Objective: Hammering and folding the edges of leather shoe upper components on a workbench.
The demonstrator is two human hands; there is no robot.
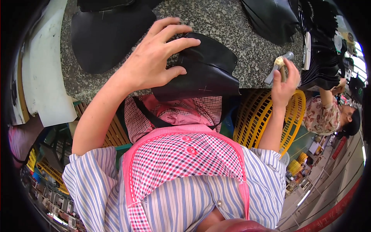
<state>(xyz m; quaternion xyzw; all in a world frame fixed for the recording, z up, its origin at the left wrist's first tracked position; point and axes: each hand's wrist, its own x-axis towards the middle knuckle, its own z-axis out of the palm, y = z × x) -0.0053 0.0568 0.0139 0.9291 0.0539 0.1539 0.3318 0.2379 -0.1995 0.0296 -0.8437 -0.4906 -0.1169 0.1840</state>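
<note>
Speckled tabletop (249, 62): a grey-and-black stone-like surface across the upper middle of the frame, in a workroom stretching off at the lower right.
Black sheet piece (208, 74): upper centre, lying at the tabletop's near edge with its lower part reaching past it; one layer laps over another, and a small white cross marks the lower part.
Left hand (152, 58): upper centre-left, open, fingers spread and thumb apart, over the left side of that piece.
Right hand (285, 88): right of centre, fingers curved beside a grey tool (271, 76) with a pale yellow lump (279, 61); whether it grips cannot be told.
Other black pieces: one flat at upper left (104, 42), another at upper right (272, 21).
Black stack (320, 69): layered along the right side.
Yellow basket (247, 120): below the tabletop edge, right of centre, openwork.
Clothing: pink checked apron (185, 150) over a striped shirt (91, 185).
Co-worker (320, 116): far right, in a patterned top.
</note>
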